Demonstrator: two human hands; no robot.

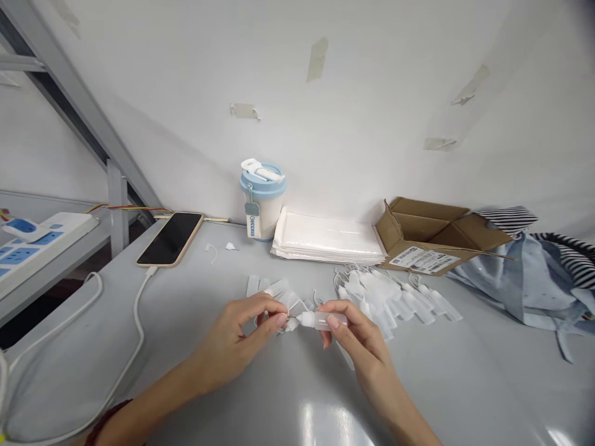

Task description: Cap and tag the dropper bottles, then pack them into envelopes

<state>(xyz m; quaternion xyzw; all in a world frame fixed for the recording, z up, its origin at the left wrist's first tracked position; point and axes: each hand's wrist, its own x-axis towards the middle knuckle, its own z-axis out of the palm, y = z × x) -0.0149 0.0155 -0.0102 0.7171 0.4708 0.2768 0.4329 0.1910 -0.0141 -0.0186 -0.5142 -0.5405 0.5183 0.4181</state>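
Head view: hands (239,337) (357,334) at dropper bottle (320,321)

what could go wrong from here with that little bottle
The left hand pinches the white tip of a small plastic bottle held by the right hand. A slip could send the bottle into the loose pile of bottles. The white charging cable beside the left forearm might also snag and tug the phone.

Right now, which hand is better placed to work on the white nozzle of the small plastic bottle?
Left, probably: the left hand has its fingertips at the white nozzle, while the right hand grips the bottle's body.
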